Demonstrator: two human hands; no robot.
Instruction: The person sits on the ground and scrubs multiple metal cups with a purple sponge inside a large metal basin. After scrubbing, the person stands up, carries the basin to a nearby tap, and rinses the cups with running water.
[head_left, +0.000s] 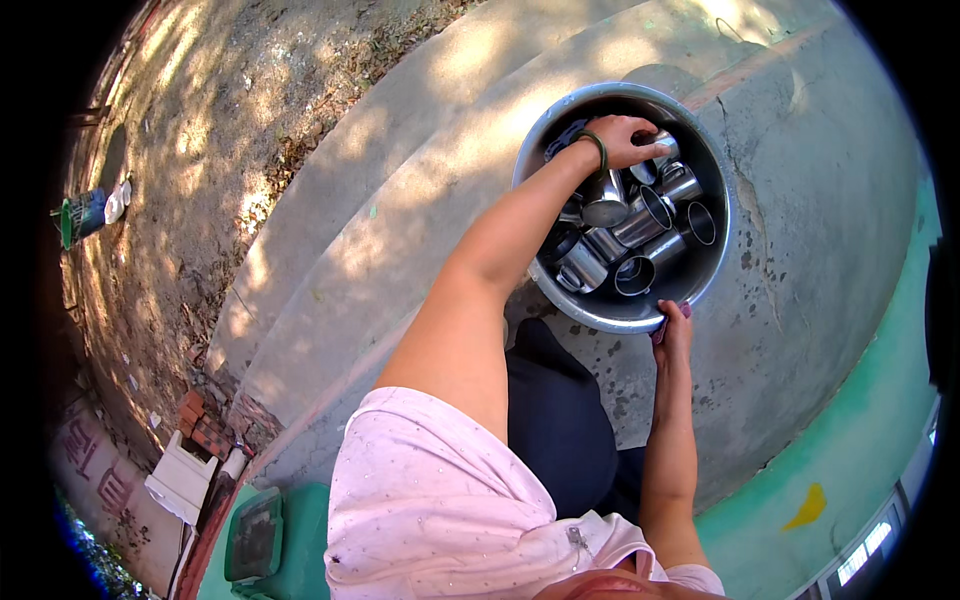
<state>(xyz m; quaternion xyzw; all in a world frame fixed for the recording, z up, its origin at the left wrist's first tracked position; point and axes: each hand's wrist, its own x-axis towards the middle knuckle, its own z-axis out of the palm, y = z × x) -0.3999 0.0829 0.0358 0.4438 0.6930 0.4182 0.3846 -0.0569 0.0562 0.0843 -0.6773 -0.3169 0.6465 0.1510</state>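
Note:
A large stainless steel basin (712, 277) sits on the concrete ahead of me, heaped with several metal mugs (645, 217) lying at different angles. My left hand (626, 141) reaches over the far side of the basin, its thumb and fingers around a steel cup (666, 142). A dark green bangle (596, 146) circles that wrist. At the near rim, my right hand (675, 326) holds a purple cloth (660, 332) against the basin's edge. Beneath my left wrist is a patterned dark item (566, 139), partly hidden.
Concrete steps (360, 195) descend on the left to dirt ground strewn with leaves. A cracked ledge (780, 225) runs right, up to a green wall (847, 450). Lower left are a green container (255, 532), a white plastic stool (180, 476) and bricks (202, 427). A bucket (81, 217) lies far left.

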